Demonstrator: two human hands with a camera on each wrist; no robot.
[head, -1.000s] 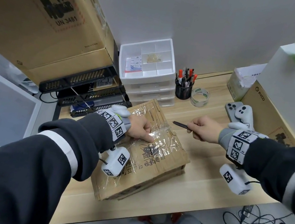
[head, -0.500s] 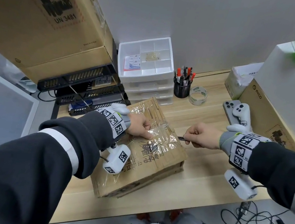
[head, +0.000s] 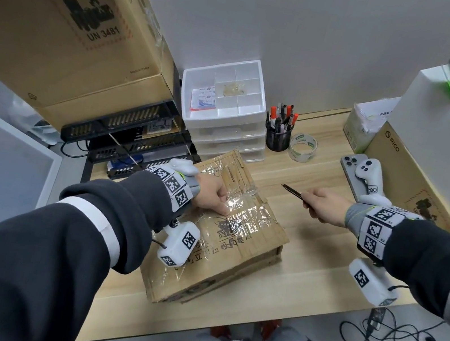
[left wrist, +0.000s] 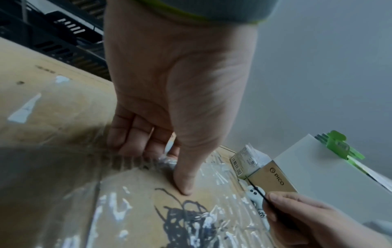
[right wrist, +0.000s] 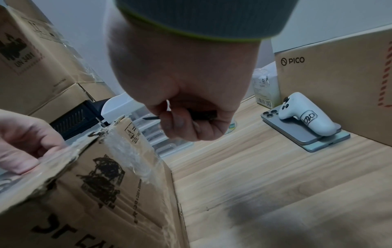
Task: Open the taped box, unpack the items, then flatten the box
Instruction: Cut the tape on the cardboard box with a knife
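Note:
A worn cardboard box [head: 237, 249], wrapped in clear tape with black print, lies flat on the wooden desk [head: 306, 261]. My left hand [head: 221, 204] presses down on its top, thumb straight and fingertips bent onto the taped seam [left wrist: 167, 161]. My right hand [head: 322, 206] grips a slim black knife [head: 293, 191] with its blade pointing left. The blade hovers just right of the box's far right corner, clear of the tape. In the right wrist view the knife [right wrist: 199, 115] sits in my curled fingers above the box's side [right wrist: 106, 193].
Behind the box stand a white drawer unit [head: 223, 104], a black pen cup [head: 278, 137] and a tape roll [head: 302, 147]. A phone with a white controller [head: 368, 176] lies beside a PICO carton [head: 404, 176] on the right. Black trays [head: 134, 137] and a big carton [head: 63, 24] crowd the left.
The knife tip reached the box's right edge half a second ago and has since drawn back right and up, off the box. My left hand stayed pressed on top.

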